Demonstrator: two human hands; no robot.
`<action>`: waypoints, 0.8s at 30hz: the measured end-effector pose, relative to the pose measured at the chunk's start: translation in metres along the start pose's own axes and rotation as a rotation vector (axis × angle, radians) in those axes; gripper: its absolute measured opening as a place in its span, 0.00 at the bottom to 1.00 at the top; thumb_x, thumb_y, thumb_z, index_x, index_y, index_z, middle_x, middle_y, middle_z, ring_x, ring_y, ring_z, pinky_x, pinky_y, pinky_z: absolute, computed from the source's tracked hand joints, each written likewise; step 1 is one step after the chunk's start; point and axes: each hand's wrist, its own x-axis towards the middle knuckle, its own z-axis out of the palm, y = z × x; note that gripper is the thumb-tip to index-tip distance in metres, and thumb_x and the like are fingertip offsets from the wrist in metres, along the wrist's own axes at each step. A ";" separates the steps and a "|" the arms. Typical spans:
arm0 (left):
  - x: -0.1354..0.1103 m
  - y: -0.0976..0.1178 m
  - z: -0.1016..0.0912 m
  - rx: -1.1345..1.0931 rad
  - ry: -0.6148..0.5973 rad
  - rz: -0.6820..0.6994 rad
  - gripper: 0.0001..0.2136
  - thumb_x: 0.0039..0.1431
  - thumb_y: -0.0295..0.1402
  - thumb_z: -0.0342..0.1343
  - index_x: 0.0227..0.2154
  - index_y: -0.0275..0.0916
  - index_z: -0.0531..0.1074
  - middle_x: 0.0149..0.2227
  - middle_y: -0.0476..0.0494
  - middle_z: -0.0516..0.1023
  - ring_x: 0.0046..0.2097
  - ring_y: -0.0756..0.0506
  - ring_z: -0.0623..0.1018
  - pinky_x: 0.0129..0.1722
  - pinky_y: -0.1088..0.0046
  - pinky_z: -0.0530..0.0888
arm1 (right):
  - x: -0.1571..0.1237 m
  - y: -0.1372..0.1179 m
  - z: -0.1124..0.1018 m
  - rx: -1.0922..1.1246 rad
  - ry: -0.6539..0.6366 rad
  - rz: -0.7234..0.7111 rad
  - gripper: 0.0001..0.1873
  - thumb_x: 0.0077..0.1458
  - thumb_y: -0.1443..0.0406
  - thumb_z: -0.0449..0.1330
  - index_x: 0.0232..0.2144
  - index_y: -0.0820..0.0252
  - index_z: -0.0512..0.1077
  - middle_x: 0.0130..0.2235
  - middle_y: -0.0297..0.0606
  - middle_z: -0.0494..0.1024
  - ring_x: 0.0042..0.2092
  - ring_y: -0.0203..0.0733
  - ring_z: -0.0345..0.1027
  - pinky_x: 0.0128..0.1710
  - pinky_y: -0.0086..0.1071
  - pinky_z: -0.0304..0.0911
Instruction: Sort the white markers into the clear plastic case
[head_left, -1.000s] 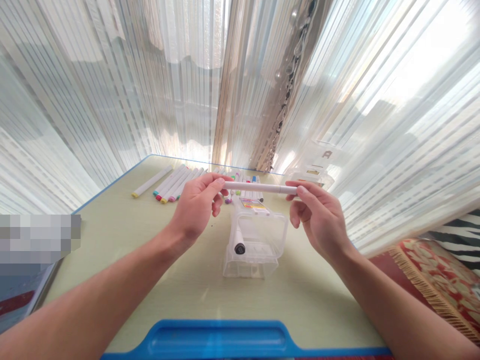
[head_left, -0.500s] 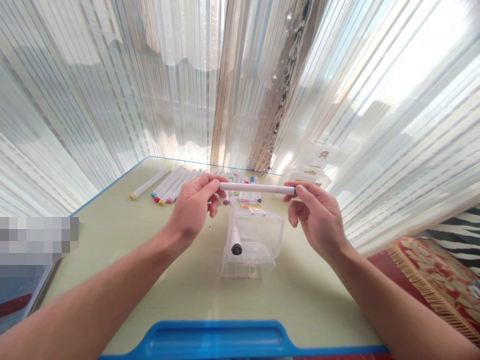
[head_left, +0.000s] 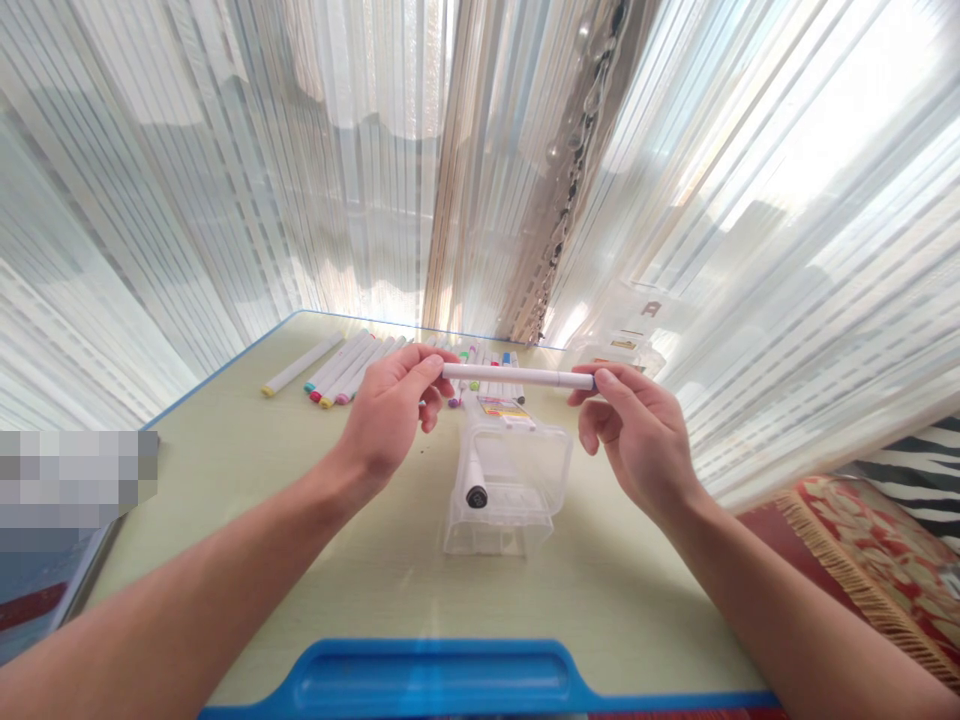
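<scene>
A white marker [head_left: 517,375] is stretched level between my hands, above the table. My left hand [head_left: 394,405] pinches its left end between thumb and fingers. At the other end, where a bit of dark blue shows, my right hand [head_left: 637,415] pinches it too. Below the marker, a clear plastic case [head_left: 551,465] stands on the table with its opening toward me. Inside it, along the left wall, lies a white marker with a black end [head_left: 476,490]. A coloured label [head_left: 506,408] is on the case's far part.
Several white markers with coloured ends [head_left: 349,370] lie at the back left of the table [head_left: 247,520]; more lie behind the case. A clear container [head_left: 634,335] stands at the back right. A blue tray edge [head_left: 435,680] runs along the front. Striped curtains [head_left: 360,200] hang behind.
Almost nothing differs. Both hands keep holding the marker at its two ends, and the view has shifted very slightly.
</scene>
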 end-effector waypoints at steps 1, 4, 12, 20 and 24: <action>0.000 0.000 0.000 0.001 0.001 0.001 0.07 0.60 0.31 0.55 0.34 0.33 0.75 0.25 0.49 0.72 0.20 0.54 0.65 0.19 0.78 0.63 | 0.000 0.000 0.000 -0.001 0.001 -0.001 0.09 0.63 0.63 0.61 0.35 0.59 0.81 0.28 0.35 0.78 0.17 0.28 0.64 0.14 0.25 0.56; 0.000 0.000 -0.001 0.009 0.006 0.002 0.07 0.59 0.31 0.55 0.35 0.33 0.75 0.25 0.48 0.72 0.20 0.54 0.66 0.19 0.77 0.63 | 0.000 -0.001 0.000 -0.004 0.005 -0.001 0.09 0.62 0.63 0.61 0.35 0.59 0.81 0.29 0.35 0.79 0.17 0.29 0.64 0.14 0.25 0.56; -0.001 0.001 -0.002 0.012 0.010 -0.002 0.07 0.56 0.30 0.55 0.34 0.33 0.76 0.26 0.47 0.73 0.20 0.54 0.66 0.20 0.77 0.63 | 0.000 -0.003 0.001 0.001 0.005 0.016 0.07 0.59 0.65 0.61 0.35 0.60 0.80 0.29 0.35 0.79 0.17 0.29 0.64 0.15 0.26 0.56; -0.001 0.001 -0.002 0.006 0.007 0.002 0.07 0.54 0.29 0.56 0.34 0.33 0.76 0.27 0.47 0.73 0.21 0.54 0.67 0.20 0.77 0.63 | 0.000 -0.005 0.002 -0.008 0.019 0.031 0.06 0.56 0.66 0.62 0.35 0.60 0.79 0.30 0.35 0.79 0.16 0.29 0.64 0.14 0.26 0.56; -0.001 0.001 -0.003 0.011 0.010 0.007 0.07 0.54 0.29 0.56 0.34 0.33 0.76 0.28 0.47 0.74 0.21 0.54 0.66 0.20 0.76 0.63 | 0.000 -0.004 0.001 -0.020 0.010 0.026 0.06 0.57 0.65 0.62 0.36 0.60 0.79 0.31 0.35 0.80 0.17 0.29 0.64 0.14 0.26 0.56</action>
